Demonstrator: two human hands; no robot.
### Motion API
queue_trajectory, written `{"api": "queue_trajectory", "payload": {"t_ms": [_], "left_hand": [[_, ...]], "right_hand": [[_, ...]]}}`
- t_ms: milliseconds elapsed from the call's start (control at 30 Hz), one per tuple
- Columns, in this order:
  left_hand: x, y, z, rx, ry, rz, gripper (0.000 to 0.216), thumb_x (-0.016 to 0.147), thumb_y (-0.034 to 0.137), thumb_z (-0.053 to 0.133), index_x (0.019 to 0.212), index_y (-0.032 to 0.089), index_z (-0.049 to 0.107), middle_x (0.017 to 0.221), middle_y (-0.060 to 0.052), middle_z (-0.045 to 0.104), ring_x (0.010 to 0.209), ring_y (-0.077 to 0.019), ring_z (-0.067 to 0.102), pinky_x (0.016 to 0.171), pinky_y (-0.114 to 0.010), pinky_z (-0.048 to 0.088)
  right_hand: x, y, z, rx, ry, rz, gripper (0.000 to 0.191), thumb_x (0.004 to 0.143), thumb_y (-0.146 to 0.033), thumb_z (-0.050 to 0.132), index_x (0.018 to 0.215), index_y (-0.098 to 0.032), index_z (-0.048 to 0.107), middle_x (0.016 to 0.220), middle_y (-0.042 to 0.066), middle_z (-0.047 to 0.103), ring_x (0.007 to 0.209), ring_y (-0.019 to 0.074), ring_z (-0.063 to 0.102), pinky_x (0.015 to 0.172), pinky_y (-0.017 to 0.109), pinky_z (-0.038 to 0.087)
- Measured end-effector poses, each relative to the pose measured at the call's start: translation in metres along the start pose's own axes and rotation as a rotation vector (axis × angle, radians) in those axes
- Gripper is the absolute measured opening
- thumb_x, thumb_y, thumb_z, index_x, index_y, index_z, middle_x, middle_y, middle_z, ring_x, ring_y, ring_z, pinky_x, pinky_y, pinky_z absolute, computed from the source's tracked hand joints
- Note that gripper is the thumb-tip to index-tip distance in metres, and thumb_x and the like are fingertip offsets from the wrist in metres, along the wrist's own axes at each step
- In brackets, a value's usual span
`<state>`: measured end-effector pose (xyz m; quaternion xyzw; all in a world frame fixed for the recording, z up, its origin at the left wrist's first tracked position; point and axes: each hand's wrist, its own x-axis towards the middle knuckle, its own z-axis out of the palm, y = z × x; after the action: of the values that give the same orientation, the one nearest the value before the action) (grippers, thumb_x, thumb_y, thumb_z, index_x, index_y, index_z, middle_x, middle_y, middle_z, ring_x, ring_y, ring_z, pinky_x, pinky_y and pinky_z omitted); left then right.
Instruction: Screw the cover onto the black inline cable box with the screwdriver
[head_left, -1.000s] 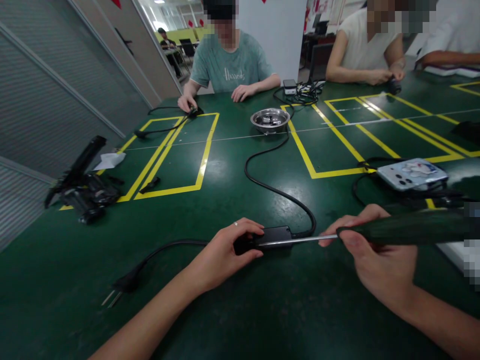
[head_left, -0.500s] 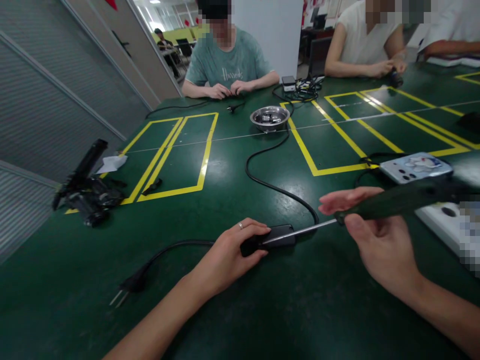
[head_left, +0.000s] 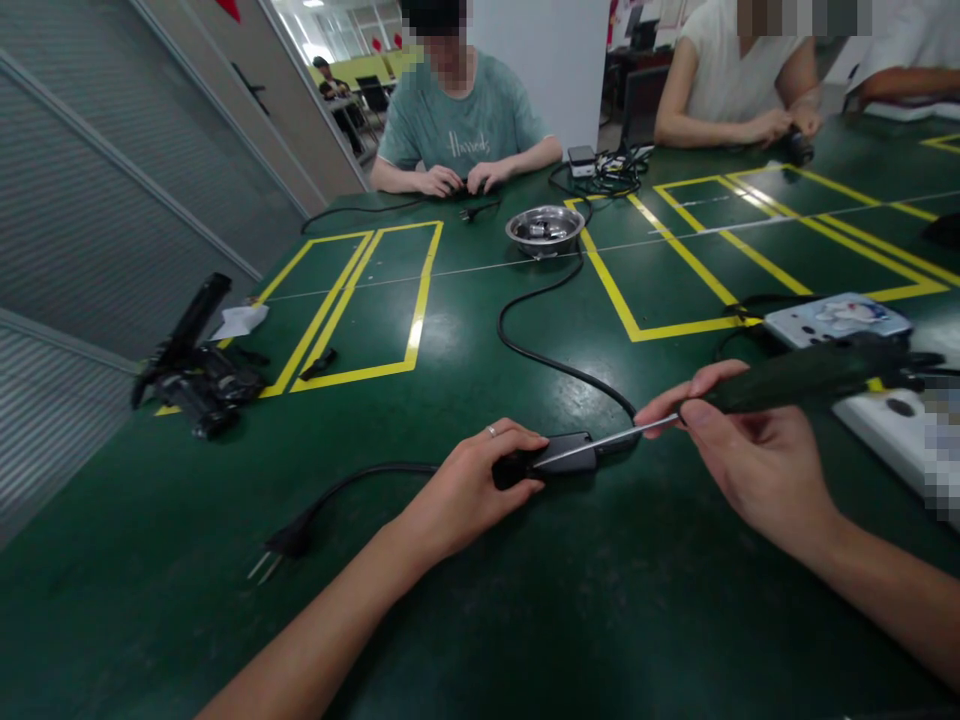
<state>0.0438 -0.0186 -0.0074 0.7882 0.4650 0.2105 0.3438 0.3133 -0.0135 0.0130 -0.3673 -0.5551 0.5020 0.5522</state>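
A small black power adapter (head_left: 574, 455) lies on the green table in front of me. My left hand (head_left: 469, 490) grips its left end between thumb and fingers. In my right hand (head_left: 765, 475) is an electric screwdriver (head_left: 802, 378) with a dark green body, held nearly level. Its long metal shaft slants down to the left, and the tip meets the adapter beside my left fingertips. Whether it sits in a screw I cannot tell. A black cord runs left from the adapter to a two-pin plug (head_left: 289, 540); another cord (head_left: 551, 368) winds away from its right end.
Beyond the adapter stands a metal bowl (head_left: 544, 248) with small shiny parts. Black gear (head_left: 199, 385) lies at the left, near a small black piece (head_left: 319, 364). A white box with a picture (head_left: 840, 318) is at the right. Co-workers sit across the table.
My right fingers have drawn in closer around the front of the screwdriver. Its tip stays at the adapter. The whole view has shifted slightly.
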Motion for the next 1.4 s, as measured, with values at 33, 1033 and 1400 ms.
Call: {"api": "queue_trajectory", "payload": {"t_ms": [33, 1033, 1400], "left_hand": [[0.0, 0.0, 0.0, -0.003, -0.002, 0.0, 0.038, 0.083, 0.016, 0.069, 0.119, 0.027, 0.061, 0.118, 0.0, 0.062, 0.108, -0.0159, 0.059, 0.098, -0.033, 0.047], [0.0, 0.011, 0.023, 0.345, 0.09, 0.108, 0.04, 0.09, 0.032, 0.061, 0.126, 0.02, 0.049, 0.127, -0.012, 0.057, 0.113, -0.0286, 0.055, 0.097, -0.049, 0.048], [0.002, 0.0, 0.007, 0.499, 0.102, 0.155, 0.043, 0.095, 0.028, 0.054, 0.135, 0.02, 0.042, 0.128, -0.012, 0.054, 0.113, -0.0262, 0.054, 0.098, -0.045, 0.048]], "right_hand": [[0.001, 0.001, 0.0, -0.023, 0.019, 0.006, 0.014, 0.09, -0.02, 0.062, 0.098, -0.028, 0.054, 0.086, 0.0, 0.074, 0.08, 0.0163, 0.07, 0.077, 0.033, 0.057], [0.044, 0.011, -0.052, -0.806, 0.268, 0.155, 0.032, 0.083, -0.047, 0.064, 0.093, -0.017, 0.072, 0.056, 0.0, 0.06, 0.047, 0.014, 0.052, 0.045, 0.027, 0.036], [0.047, 0.037, -0.053, -1.664, 0.002, 0.351, 0.054, 0.095, -0.052, 0.034, 0.12, -0.014, 0.063, 0.084, 0.018, 0.072, 0.078, 0.036, 0.07, 0.062, 0.04, 0.047]]}}
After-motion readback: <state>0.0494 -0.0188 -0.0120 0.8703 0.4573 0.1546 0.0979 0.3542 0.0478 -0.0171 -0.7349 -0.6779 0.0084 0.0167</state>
